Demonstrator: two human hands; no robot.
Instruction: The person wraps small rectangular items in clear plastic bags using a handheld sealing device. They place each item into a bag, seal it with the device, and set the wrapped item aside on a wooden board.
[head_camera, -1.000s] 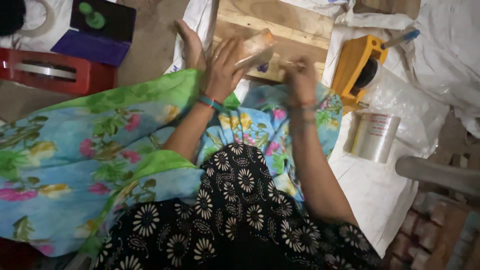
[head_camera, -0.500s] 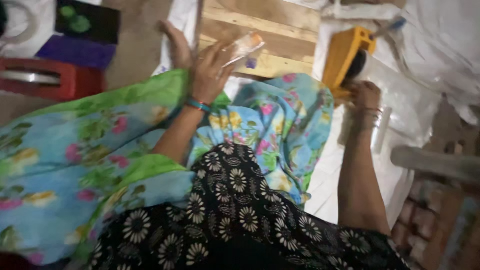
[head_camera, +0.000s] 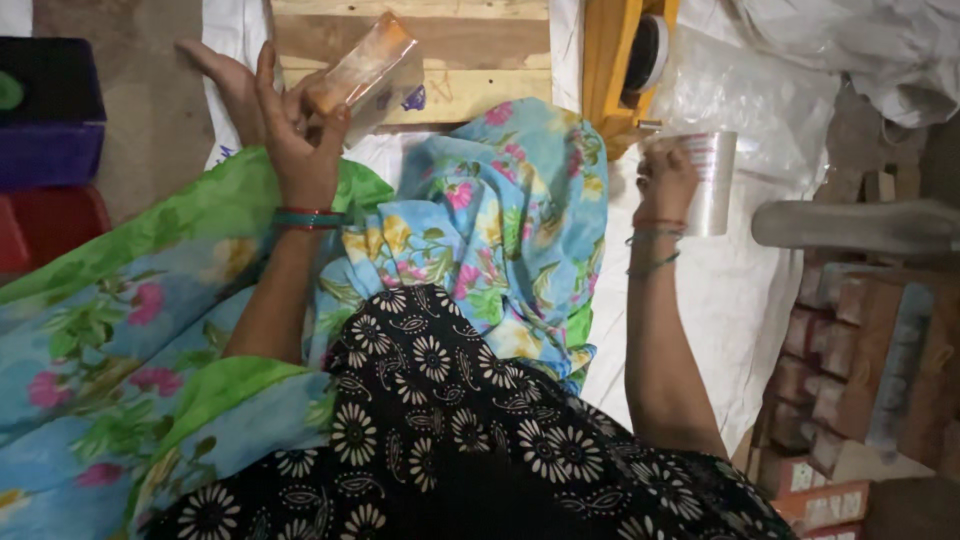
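The left hand (head_camera: 300, 135) grips a small clear-wrapped orange packet (head_camera: 372, 72), holding it up over the near edge of the wooden pallet (head_camera: 470, 60). The right hand (head_camera: 668, 180) is closed around a roll of clear tape (head_camera: 708, 182), lifted above the white sheet (head_camera: 720, 300), just beside the yellow dispenser (head_camera: 610, 70) at the pallet's right edge.

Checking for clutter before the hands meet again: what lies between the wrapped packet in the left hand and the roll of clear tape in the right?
In the head view, the wooden pallet, the yellow holder and a fold of floral cloth.
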